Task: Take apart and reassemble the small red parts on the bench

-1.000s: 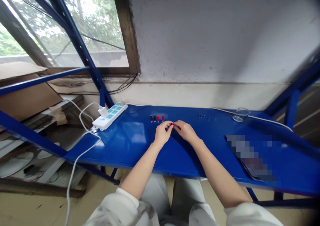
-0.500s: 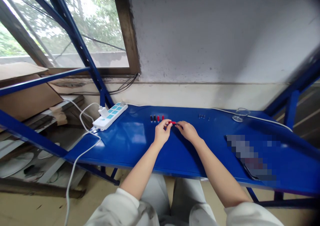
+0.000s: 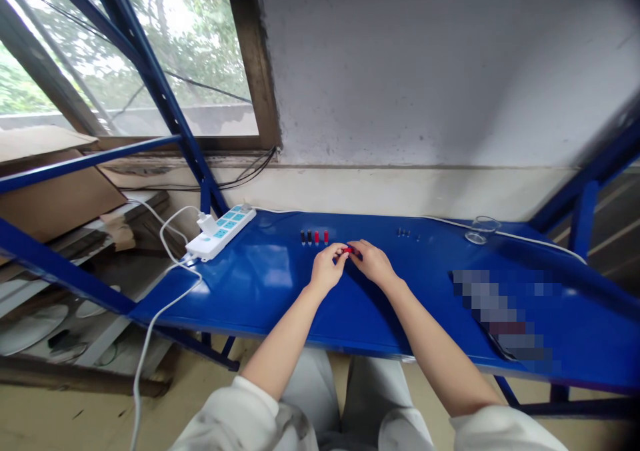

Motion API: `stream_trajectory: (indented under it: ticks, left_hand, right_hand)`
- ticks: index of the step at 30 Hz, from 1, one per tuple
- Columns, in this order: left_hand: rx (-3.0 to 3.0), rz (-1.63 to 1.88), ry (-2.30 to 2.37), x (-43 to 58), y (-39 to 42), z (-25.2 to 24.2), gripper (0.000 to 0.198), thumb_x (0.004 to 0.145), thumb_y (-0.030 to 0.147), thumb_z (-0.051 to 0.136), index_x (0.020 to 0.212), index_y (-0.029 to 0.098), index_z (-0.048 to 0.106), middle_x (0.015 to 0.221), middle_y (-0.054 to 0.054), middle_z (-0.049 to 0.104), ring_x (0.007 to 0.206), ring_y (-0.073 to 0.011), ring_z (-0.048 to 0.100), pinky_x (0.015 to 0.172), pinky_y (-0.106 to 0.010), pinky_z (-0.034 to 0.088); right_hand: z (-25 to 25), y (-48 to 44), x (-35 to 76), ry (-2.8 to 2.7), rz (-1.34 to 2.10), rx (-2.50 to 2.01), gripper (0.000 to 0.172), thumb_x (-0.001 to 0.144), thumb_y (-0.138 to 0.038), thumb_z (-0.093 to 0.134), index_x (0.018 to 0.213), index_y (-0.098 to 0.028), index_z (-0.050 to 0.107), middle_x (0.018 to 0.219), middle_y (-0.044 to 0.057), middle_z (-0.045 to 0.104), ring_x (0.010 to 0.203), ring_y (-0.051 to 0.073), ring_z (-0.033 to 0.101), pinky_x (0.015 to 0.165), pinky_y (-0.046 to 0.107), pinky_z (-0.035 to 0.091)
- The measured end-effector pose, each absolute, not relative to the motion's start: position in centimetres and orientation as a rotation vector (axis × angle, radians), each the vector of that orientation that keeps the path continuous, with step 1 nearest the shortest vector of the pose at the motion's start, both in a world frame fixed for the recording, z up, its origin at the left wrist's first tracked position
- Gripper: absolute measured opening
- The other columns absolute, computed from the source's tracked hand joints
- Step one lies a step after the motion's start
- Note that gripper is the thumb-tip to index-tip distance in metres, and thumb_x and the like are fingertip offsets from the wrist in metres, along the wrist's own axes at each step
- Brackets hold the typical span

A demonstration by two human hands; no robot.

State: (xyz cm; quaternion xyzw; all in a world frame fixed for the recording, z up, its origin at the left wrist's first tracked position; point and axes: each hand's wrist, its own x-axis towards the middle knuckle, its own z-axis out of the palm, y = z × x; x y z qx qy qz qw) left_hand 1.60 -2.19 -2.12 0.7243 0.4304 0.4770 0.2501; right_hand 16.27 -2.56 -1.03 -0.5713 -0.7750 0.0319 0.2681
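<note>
A small red cylinder (image 3: 347, 250) lies sideways just above the table, pinched between the thumb and fingertips of my left hand (image 3: 326, 268). At its right end, the fingers of my right hand (image 3: 375, 264) are closed, and whatever they grip there is too small and hidden to name. Beyond my left hand, two black cylinders (image 3: 306, 236) and two red cylinders (image 3: 321, 237) stand upright in a row. Several tiny metal parts (image 3: 403, 232) sit on the table to the right of my right hand, with one more small piece (image 3: 418, 238) apart from them.
On the blue table (image 3: 260, 304), a white power strip (image 3: 220, 234) stands at the left with its cable hanging over the edge. At the back right is a clear round container (image 3: 477, 231) near a white cable. A blurred-out flat object (image 3: 500, 318) lies at the right.
My hands have come closer together around the red cylinder. The right fingers have moved left to its end, and the left hand has shifted slightly right and down.
</note>
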Motion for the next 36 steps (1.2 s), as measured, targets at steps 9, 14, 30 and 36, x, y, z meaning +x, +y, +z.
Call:
stream_trajectory:
  ticks: [9,14,30,36]
  left_hand:
    - [1.965,1.316,1.172,1.5,-2.1,-2.1,0.017,0.077,0.022,0.052,0.090,0.018,0.060,0.076,-0.001,0.061,0.061,-0.0080,0.054,0.063,-0.020,0.045]
    - [1.922,1.358,1.183,1.5,-1.9,-2.3,0.020,0.078,0.023,0.051,0.096,0.018,0.058,0.076,-0.002,0.063,0.063,-0.0093,0.057,0.063,-0.021,0.046]
    - [1.479,1.580,1.209,0.9,-1.6,-1.6,0.019,0.076,0.026,0.053,0.091,0.015,0.056,0.071,-0.003,0.062,0.062,-0.0105,0.058,0.061,-0.022,0.046]
    - [1.176,1.561,1.191,0.6,-1.5,-0.7,0.020,0.073,0.026,0.055,0.088,0.013,0.056,0.069,-0.003,0.062,0.054,-0.0088,0.055,0.053,-0.021,0.044]
  right_hand:
    - [-1.3,-2.6,16.1,-2.048,0.099,-1.506,0.026,0.079,-0.022,0.046,0.104,-0.021,0.052,0.092,0.004,0.063,0.069,0.014,0.058,0.058,0.024,0.040]
    - [-1.4,-2.4,15.8,-2.000,0.158,-1.500,0.014,0.081,-0.027,0.045,0.092,-0.021,0.052,0.082,0.002,0.065,0.065,0.015,0.059,0.052,0.023,0.035]
    - [-2.3,3.6,13.4,-1.784,0.481,-1.649,0.006,0.068,-0.021,0.057,0.073,-0.018,0.060,0.071,0.002,0.066,0.067,0.013,0.060,0.058,0.020,0.038]
    - [-2.1,4.3,12.7,-1.889,0.450,-1.744,0.009,0.071,-0.028,0.055,0.069,-0.020,0.059,0.063,0.001,0.064,0.066,0.014,0.060,0.057,0.021,0.037]
